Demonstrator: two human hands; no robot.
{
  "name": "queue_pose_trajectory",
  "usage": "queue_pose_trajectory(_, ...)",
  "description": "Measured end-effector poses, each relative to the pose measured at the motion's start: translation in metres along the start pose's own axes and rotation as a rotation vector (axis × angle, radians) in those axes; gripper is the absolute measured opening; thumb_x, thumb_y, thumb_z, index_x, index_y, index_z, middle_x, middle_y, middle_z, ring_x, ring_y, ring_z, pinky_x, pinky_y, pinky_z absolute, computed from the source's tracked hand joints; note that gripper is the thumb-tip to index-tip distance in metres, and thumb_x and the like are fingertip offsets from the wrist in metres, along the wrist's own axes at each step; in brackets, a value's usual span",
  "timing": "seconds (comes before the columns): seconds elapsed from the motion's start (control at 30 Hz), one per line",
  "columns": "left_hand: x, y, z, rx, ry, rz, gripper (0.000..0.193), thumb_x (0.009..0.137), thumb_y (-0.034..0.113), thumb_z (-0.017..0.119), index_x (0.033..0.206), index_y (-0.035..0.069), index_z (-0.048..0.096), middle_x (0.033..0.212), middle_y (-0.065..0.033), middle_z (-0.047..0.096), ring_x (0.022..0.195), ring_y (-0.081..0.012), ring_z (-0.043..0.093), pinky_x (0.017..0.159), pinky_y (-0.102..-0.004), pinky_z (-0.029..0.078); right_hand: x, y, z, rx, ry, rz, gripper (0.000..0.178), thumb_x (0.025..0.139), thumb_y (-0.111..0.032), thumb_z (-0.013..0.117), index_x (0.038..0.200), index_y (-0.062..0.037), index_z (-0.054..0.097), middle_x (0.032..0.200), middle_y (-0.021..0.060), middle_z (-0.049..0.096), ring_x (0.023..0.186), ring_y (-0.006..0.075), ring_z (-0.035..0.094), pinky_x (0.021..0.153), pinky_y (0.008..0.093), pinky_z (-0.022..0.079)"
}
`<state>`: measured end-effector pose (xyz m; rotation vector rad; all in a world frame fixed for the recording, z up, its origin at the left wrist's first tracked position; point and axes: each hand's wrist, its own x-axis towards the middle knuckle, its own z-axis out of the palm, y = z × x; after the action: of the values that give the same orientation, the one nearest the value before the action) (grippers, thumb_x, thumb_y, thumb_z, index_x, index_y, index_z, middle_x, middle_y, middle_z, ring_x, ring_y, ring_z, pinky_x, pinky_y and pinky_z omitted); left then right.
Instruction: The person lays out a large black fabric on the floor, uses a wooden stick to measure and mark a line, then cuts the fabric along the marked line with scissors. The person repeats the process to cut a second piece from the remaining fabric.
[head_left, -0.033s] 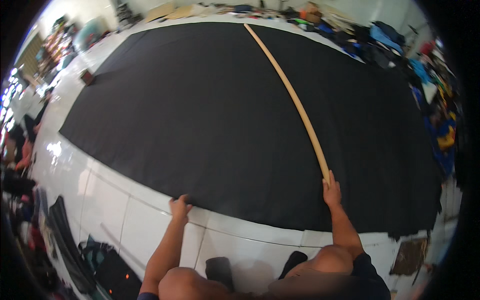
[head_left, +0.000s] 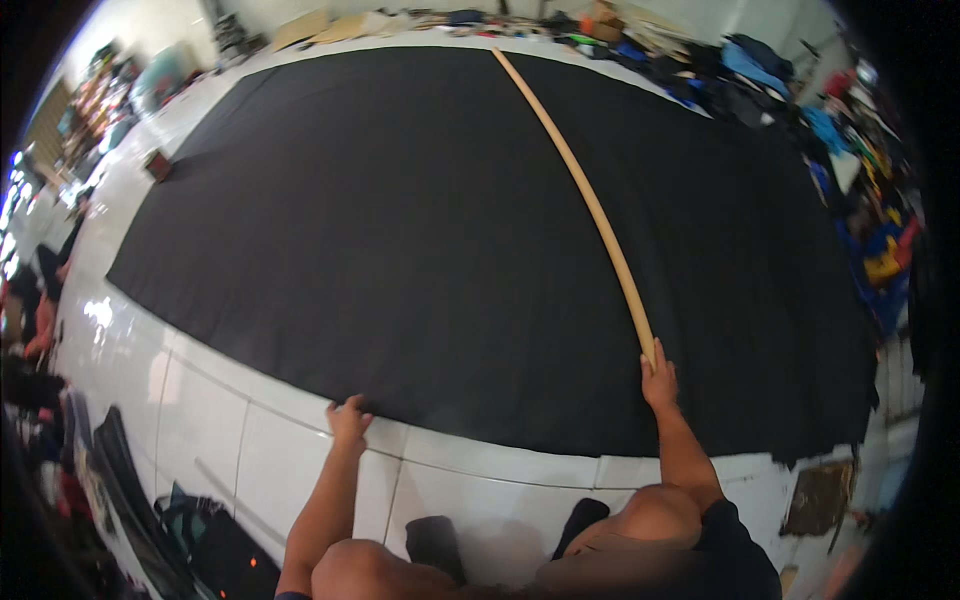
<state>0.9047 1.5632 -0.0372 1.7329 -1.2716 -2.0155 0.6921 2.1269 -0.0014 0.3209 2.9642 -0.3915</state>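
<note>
A large black fabric sheet (head_left: 380, 230) lies spread over the tiled floor in front of me. Along it, from the far edge down toward my right side, runs a long tan pole (head_left: 600, 215), which looks curved in this lens. My right hand (head_left: 659, 382) grips the pole's near end, with fingers along it. Farther left, my left hand (head_left: 349, 420) is at the sheet's near edge, its fingers curled and pinching the cloth there. The fingertips are partly hard to make out.
A small brown block (head_left: 157, 166) sits at the sheet's far left corner. Piles of coloured cloth (head_left: 760, 75) line the right and back. A black bag (head_left: 235, 550) lies on the white tiles (head_left: 200, 400) at lower left. A brown patch (head_left: 817, 498) is at lower right.
The whole view has shifted slightly, so the scene sits a little farther left. Both hands keep their places on the sheet's edge and the pole.
</note>
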Motion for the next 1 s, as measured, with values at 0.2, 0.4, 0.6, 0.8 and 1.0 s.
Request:
queue_pose_trajectory(0.2, 0.000, 0.009, 0.010, -0.057, -0.018, 0.052, 0.027, 0.086, 0.013, 0.066, 0.111, 0.006, 0.058, 0.094, -0.0058, 0.052, 0.079, -0.0166, 0.051, 0.071, -0.0329, 0.055, -0.003, 0.100, -0.016, 0.129, 0.141, 0.196, 0.058, 0.103, -0.040, 0.050, 0.156, -0.0234, 0.032, 0.122, 0.0291, 0.060, 0.113, 0.0469, 0.059, 0.095, 0.0524, 0.049)
queue_pose_trajectory(0.4, 0.005, 0.017, 0.011, -0.129, 0.015, -0.050, 0.014, 0.090, 0.017, 0.068, 0.093, 0.008, 0.058, 0.070, -0.0030, 0.045, 0.056, -0.0140, 0.047, 0.053, -0.0267, 0.049, -0.003, 0.101, -0.039, 0.092, 0.244, 0.189, 0.055, 0.105, -0.037, 0.046, 0.154, -0.0130, 0.035, 0.117, 0.0300, 0.063, 0.108, 0.0442, 0.063, 0.092, 0.0505, 0.050)
queue_pose_trajectory(0.6, 0.021, 0.004, 0.006, -0.082, -0.037, 0.000, 0.016, 0.095, 0.018, 0.064, 0.091, 0.007, 0.054, 0.065, -0.0029, 0.046, 0.052, -0.0138, 0.048, 0.046, -0.0278, 0.042, -0.051, 0.059, -0.057, 0.083, 0.114, -0.062, 0.054, 0.104, -0.034, 0.050, 0.153, -0.0126, 0.038, 0.119, 0.0262, 0.063, 0.106, 0.0434, 0.063, 0.091, 0.0495, 0.051)
queue_pose_trajectory(0.8, 0.029, -0.002, -0.009, 0.026, 0.048, 0.138, 0.022, 0.092, 0.020, 0.067, 0.100, 0.003, 0.056, 0.078, -0.0090, 0.057, 0.063, -0.0195, 0.058, 0.054, -0.0330, 0.048, -0.036, -0.043, -0.037, 0.057, -0.042, -0.600, 0.056, 0.100, -0.035, 0.058, 0.152, -0.0243, 0.041, 0.102, 0.0162, 0.063, 0.092, 0.0364, 0.064, 0.081, 0.0474, 0.054)
queue_pose_trajectory(1.0, 0.046, 0.054, -0.011, 0.716, 0.490, 0.780, 0.054, 0.087, 0.024, 0.070, 0.130, -0.004, 0.053, 0.126, -0.0249, 0.056, 0.121, -0.0373, 0.052, 0.105, -0.0453, 0.041, -0.012, -0.180, -0.011, -0.112, -0.208, -0.932, 0.050, 0.100, -0.039, 0.056, 0.149, -0.0326, 0.046, 0.099, 0.0106, 0.058, 0.090, 0.0295, 0.063, 0.077, 0.0445, 0.055)
